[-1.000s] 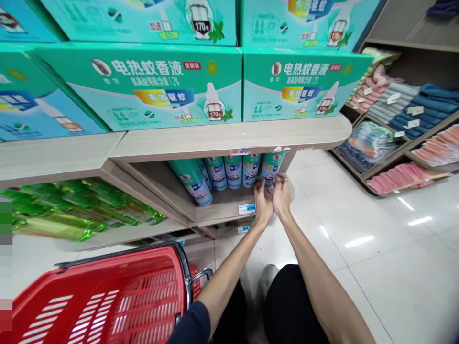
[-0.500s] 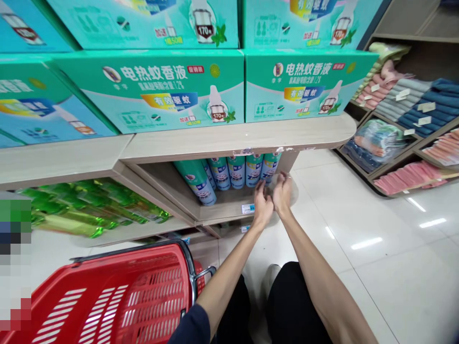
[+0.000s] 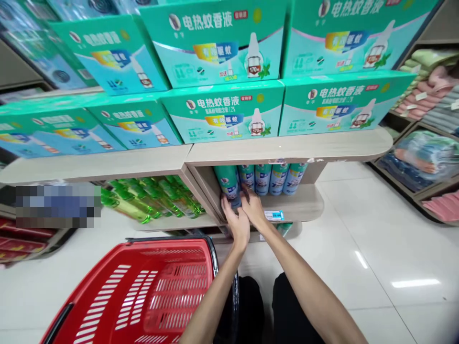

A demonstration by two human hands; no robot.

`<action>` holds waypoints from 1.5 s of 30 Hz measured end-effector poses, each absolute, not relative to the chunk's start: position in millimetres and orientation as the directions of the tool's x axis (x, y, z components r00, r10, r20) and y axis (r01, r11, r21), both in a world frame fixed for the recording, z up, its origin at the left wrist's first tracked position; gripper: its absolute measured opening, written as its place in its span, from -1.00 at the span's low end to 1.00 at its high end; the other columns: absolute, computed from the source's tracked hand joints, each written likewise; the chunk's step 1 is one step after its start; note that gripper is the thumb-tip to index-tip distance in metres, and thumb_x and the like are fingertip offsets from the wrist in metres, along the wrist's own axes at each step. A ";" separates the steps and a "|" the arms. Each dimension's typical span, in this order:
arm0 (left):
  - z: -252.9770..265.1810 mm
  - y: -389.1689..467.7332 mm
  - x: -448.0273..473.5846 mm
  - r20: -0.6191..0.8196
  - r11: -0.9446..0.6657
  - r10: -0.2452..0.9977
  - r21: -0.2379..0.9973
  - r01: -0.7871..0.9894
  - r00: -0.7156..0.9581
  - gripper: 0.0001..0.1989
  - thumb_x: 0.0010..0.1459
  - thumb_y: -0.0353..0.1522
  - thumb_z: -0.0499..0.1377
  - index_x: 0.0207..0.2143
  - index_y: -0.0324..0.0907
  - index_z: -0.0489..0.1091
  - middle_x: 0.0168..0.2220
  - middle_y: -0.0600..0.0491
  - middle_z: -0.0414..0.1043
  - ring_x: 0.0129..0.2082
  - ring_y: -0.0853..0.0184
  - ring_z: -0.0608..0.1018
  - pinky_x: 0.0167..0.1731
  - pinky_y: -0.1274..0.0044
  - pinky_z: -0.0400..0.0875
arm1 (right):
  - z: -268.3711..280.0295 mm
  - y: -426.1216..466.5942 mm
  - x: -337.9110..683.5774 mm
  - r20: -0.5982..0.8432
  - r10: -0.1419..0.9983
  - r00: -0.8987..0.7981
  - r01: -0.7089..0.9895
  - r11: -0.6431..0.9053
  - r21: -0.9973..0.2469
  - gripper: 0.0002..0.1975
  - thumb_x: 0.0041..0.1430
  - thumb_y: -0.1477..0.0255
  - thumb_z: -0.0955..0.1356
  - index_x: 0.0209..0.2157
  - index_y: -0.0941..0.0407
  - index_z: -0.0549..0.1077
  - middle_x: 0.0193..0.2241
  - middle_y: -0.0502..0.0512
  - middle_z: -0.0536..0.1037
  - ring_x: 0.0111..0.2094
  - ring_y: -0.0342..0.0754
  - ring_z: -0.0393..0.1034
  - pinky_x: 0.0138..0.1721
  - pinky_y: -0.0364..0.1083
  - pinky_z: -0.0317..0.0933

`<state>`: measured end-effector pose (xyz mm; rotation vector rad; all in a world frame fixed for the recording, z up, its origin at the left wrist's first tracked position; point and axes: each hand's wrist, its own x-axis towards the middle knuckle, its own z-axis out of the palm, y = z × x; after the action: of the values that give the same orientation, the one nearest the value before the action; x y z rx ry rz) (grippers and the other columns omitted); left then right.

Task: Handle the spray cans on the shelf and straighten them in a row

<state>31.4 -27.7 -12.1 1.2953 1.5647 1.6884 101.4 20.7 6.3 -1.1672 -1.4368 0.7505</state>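
A green-and-blue spray can (image 3: 228, 177) stands at the left front of a low shelf compartment. My left hand (image 3: 237, 223) is closed about the lower front of this can, its fingertips along the left side. At the can's lower right, my right hand (image 3: 254, 208) presses in with bent fingers, close against my left hand. Both hands partly cover the can's base. Several more spray cans (image 3: 277, 179) stand upright in a row behind and to the right.
Green boxes (image 3: 229, 112) are stacked on the shelf top (image 3: 287, 145) above. Left of the compartment lie bottles of green liquid (image 3: 143, 200). A red shopping basket (image 3: 118, 248) stands at my left. Folded cloths (image 3: 423, 100) fill a rack at far right.
Both hands have moved left along the compartment, from the right end of the can row to the front-left can. The view has turned left and takes in more of the stacked boxes.
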 end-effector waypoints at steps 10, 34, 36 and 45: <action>0.6 -30.2 27.8 0.229 -0.188 0.894 0.972 0.142 -0.384 -0.18 0.23 -0.44 0.15 0.51 -0.10 0.02 0.44 -0.14 -0.08 0.42 0.21 0.28 0.45 0.38 0.11 | 15.8 1.8 109.8 0.336 0.940 0.052 0.185 0.322 -0.929 -0.51 0.45 0.12 0.24 0.15 0.11 0.55 0.21 0.22 0.50 0.33 0.10 0.31 0.40 0.12 0.15; 13.0 -65.7 232.1 0.242 -0.242 0.929 0.970 -0.036 0.279 -0.07 0.09 -0.55 0.15 0.52 -0.32 -0.02 0.50 -0.20 -0.11 0.52 0.17 0.08 0.49 0.42 0.00 | 20.2 -80.7 332.7 0.269 0.794 0.545 0.321 0.098 -0.942 -0.45 0.34 0.18 0.30 0.22 0.21 0.50 0.22 0.26 0.50 0.26 0.15 0.39 0.35 0.22 0.17; 10.7 -45.7 247.8 0.249 -0.261 0.933 0.965 0.013 0.261 -0.07 0.08 -0.56 0.16 0.51 -0.33 0.00 0.51 -0.22 -0.12 0.53 0.16 0.03 0.50 0.40 -0.04 | 14.9 -61.3 345.9 0.270 0.800 0.536 0.315 0.107 -0.943 -0.42 0.35 0.15 0.29 0.25 0.19 0.48 0.21 0.26 0.51 0.23 0.16 0.41 0.32 0.25 0.22; 0.2 -12.1 256.2 0.256 -0.299 0.933 0.943 0.149 0.252 -0.06 0.09 -0.62 0.10 0.52 -0.45 -0.12 0.55 -0.24 -0.20 0.56 0.26 -0.07 0.51 0.44 -0.16 | 6.2 -6.7 359.3 0.378 0.826 0.417 0.325 0.253 -0.911 -0.28 0.25 0.06 0.46 0.30 0.18 0.43 0.20 0.26 0.52 0.16 0.13 0.49 0.19 0.08 0.42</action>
<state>256.2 -12.1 0.2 1.6577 1.0161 1.1383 359.3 -6.7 6.2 -1.3275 -1.1518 0.4710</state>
